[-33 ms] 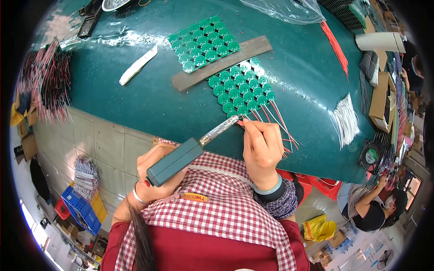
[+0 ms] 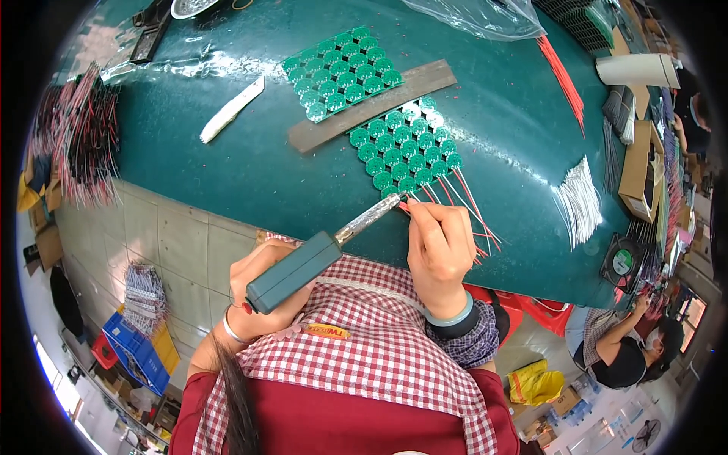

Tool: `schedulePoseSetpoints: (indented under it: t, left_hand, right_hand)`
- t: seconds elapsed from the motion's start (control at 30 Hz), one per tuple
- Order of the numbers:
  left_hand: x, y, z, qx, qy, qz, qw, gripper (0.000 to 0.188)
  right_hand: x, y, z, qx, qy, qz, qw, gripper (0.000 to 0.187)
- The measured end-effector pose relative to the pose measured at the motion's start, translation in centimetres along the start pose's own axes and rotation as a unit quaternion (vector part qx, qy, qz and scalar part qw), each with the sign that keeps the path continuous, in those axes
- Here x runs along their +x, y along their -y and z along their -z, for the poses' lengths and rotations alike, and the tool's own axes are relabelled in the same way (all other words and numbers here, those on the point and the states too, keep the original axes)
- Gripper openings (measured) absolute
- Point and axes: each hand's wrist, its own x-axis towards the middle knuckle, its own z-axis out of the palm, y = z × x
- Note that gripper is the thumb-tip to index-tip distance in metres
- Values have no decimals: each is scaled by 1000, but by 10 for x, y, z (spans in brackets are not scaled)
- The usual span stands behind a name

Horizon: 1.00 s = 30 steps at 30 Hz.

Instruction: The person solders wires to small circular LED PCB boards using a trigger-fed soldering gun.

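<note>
My left hand (image 2: 265,292) is wrapped round the dark green, boxy handle of a soldering iron (image 2: 302,267). Its metal barrel slants up to the right, with the tip at the near edge of a green circuit board panel (image 2: 402,144) made of several round boards. Beside that tip, my right hand (image 2: 441,246) has thumb and forefinger pinched on what looks like a thin red wire (image 2: 404,206); the fingers partly hide it. Several red and white wires (image 2: 474,205) trail from the panel's near right edge, past the right hand.
A flat grey-brown bar (image 2: 371,106) lies between this panel and a second panel (image 2: 341,72). White wires (image 2: 580,205) and red wires (image 2: 563,87) lie to the right, a white bundle (image 2: 233,110) to the left. A small fan (image 2: 622,260) stands near the right edge; a co-worker (image 2: 629,353) sits beyond.
</note>
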Motion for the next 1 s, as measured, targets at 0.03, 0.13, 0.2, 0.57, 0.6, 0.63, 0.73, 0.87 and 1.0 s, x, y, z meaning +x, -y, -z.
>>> schedulePoseSetpoints:
  t: [0.03, 0.13, 0.2, 0.57, 0.6, 0.63, 0.73, 0.87, 1.0]
  left_hand:
    - [0, 0, 0, 3, 1, 2, 1000, 27]
    - [-1, 1, 1, 7, 4, -1, 1000, 27]
    - [0, 2, 1, 9, 4, -6, 1000, 27]
    - [-4, 0, 6, 9, -24, -28, 999, 22]
    - [-4, 0, 6, 9, -25, -28, 999, 22]
    - [-4, 0, 6, 15, -21, -32, 999, 23]
    - [-6, 1, 6, 15, -22, -29, 999, 24]
    - [-9, 2, 7, 3, -23, -10, 1000, 24]
    - [-9, 1, 5, 1, -25, -9, 1000, 24]
  right_hand:
    - [0, 0, 0, 1, 1, 1, 1000, 26]
    - [1, 1, 1, -2, 6, -2, 1000, 27]
    - [0, 1, 0, -2, 8, -1, 1000, 27]
    - [0, 3, -1, -1, 7, 0, 1000, 27]
    - [-1, 3, -1, -1, 5, 1, 1000, 27]
    - [-1, 3, -1, -1, 4, 1, 1000, 27]
    - [1, 5, 0, -7, -4, 5, 1000, 28]
    - [2, 11, 4, 1, -23, 13, 1000, 30]
    - [-1, 11, 5, 21, 1, 8, 1000, 32]
